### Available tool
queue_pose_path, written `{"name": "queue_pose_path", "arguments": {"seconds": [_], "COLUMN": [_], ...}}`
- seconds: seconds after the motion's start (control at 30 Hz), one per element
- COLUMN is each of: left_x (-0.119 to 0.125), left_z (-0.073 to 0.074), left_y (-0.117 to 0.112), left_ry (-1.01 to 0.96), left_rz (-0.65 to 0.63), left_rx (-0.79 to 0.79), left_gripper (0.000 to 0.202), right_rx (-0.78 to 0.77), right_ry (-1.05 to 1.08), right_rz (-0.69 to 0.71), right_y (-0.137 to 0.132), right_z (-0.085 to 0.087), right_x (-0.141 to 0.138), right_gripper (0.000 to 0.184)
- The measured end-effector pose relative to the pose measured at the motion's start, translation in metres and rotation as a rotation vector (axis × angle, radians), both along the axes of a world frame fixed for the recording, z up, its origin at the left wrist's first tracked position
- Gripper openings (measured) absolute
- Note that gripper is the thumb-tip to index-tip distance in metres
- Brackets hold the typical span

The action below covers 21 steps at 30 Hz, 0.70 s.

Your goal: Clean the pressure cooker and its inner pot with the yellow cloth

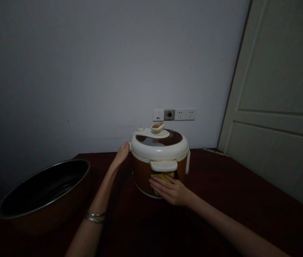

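Note:
A white and brown electric pressure cooker [140,167] stands upright on the dark red table, its lid [159,151] closed. Against its front, below the white front handle [163,165], my right hand [171,191] presses a yellow cloth [162,176] with the fingers laid nearly flat over it. Part of the cloth is covered by those fingers. My left hand [122,152] grips the white handle at the cooker's left side; its fingertips are partly hidden behind the cooker. Two silvery bangles circle my left wrist.
On the left, a large brown pan with a dark inside and a metal rim [87,166] sits tilted. Wall sockets [185,114] are set behind the cooker. A pale door [277,107] stands at the right, by the edge of the dark red table [221,185].

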<state>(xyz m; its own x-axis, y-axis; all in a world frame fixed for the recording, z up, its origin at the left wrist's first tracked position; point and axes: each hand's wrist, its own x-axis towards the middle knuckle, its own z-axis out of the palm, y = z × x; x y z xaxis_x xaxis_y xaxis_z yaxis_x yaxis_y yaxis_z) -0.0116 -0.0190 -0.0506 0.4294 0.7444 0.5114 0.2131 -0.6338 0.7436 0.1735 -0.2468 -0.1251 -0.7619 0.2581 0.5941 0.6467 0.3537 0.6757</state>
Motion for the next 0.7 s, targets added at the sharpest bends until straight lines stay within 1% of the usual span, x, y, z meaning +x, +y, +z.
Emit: {"name": "queue_pose_path", "arguments": {"seconds": [0.07,0.17,0.23,0.3,0.33,0.4,0.47,0.5,0.57,0.6,0.63,0.67,0.7], "left_x": [-0.001,-0.001,0.0,0.001,0.002,0.003,0.003,0.003,0.003,0.003,0.003,0.003,0.003], "left_z": [0.001,0.002,0.002,0.002,0.002,0.002,0.002,0.002,0.001,0.0,-0.001,-0.002,-0.003], "left_y": [0.001,0.002,0.002,0.002,0.001,0.0,-0.001,-0.001,0.0,0.001,0.002,0.003,0.004], "left_ry": [-0.001,-0.003,-0.015,-0.032,-0.043,-0.068,-0.095,-0.105,-0.111,-0.106,-0.098,-0.094,-0.093], "left_rz": [-0.006,-0.008,0.005,0.021,0.029,0.043,0.053,0.059,0.064,0.061,0.057,0.052,0.051], "left_rx": [-0.004,-0.008,-0.021,-0.048,-0.062,-0.08,-0.084,-0.085,-0.102,-0.114,-0.123,-0.122,-0.109], "left_gripper": [0.041,0.042,0.041,0.04,0.039,0.037,0.036,0.036,0.037,0.039,0.04,0.041,0.042], "right_rx": [-0.037,-0.101,-0.14,-0.178,-0.194,-0.184,-0.096,-0.034,0.065,0.098,0.124,0.139,0.139], "right_ry": [-0.038,-0.076,-0.056,0.023,0.101,0.351,0.7,0.883,1.236,1.383,1.483,1.532,1.537], "right_rz": [0.024,0.051,0.038,0.013,-0.004,-0.034,-0.037,-0.028,-0.007,0.001,0.011,0.022,0.033], "right_y": [-0.001,-0.012,-0.024,-0.034,-0.037,-0.034,-0.019,-0.008,0.013,0.021,0.026,0.028,0.027], "right_z": [-0.017,-0.036,-0.039,-0.034,-0.029,-0.014,0.005,0.014,0.03,0.034,0.037,0.037,0.035], "right_x": [0.0,0.021,0.043,0.065,0.075,0.088,0.091,0.089,0.078,0.068,0.057,0.045,0.033], "right_gripper": [0.032,0.03,0.031,0.034,0.038,0.047,0.05,0.049,0.044,0.044,0.044,0.045,0.045]}}
